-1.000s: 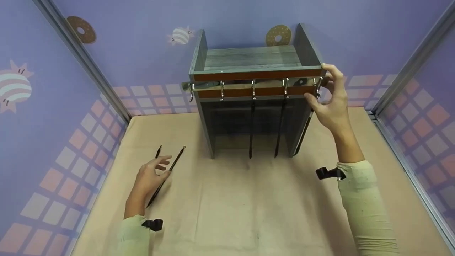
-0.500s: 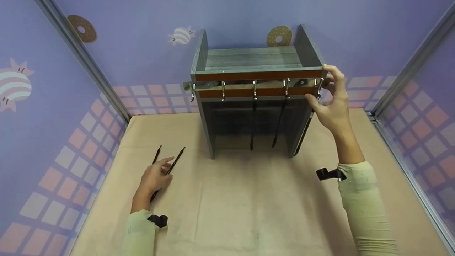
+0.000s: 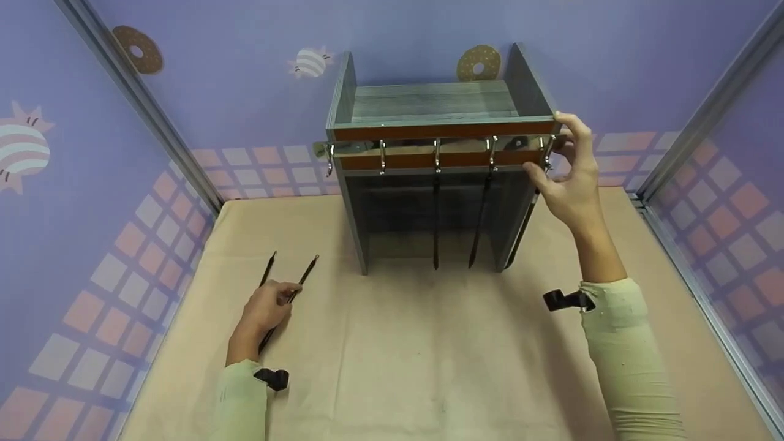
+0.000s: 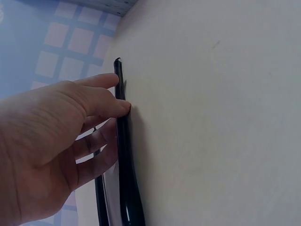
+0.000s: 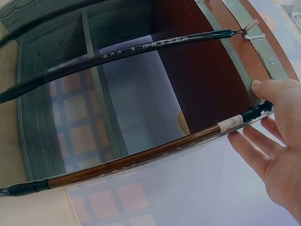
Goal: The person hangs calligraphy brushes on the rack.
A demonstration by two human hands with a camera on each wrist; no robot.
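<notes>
Brushes first, over on your left: two long dark brushes lie side by side on the bench (image 3: 398, 367), and your left hand (image 3: 264, 309) is down on them. The near brush (image 4: 123, 155) runs under your fingertips; thumb and fingers are curled against its handle, closing to a pinch, though it looks flat on the bench and not lifted. The far brush (image 3: 267, 269) lies just beside it, past your knuckles.

Moving across to the middle, the grey wooden rack (image 3: 429, 104) stands upright on the bench against the back wall, with a metal hook rail (image 3: 429, 147) across its front. Two brushes hang from hooks there, the middle hanging brush (image 3: 436, 214) and another just right of it, tips down, clear of the bench.

Now the right end. Your right hand (image 3: 566, 177) is up at the last hook, fingers loosely spread, thumb and fingertips touching the top end of a brown-handled brush (image 5: 141, 157) that hangs down the rack's right side. I cannot tell whether its loop is fully seated on the hook.

By my read, you're mid-hanging: right side being settled, left side picking up the next one. Next calls for letting go gently on the right and a firm pinch-and-lift on the left, loop end leading toward a free hook.
</notes>
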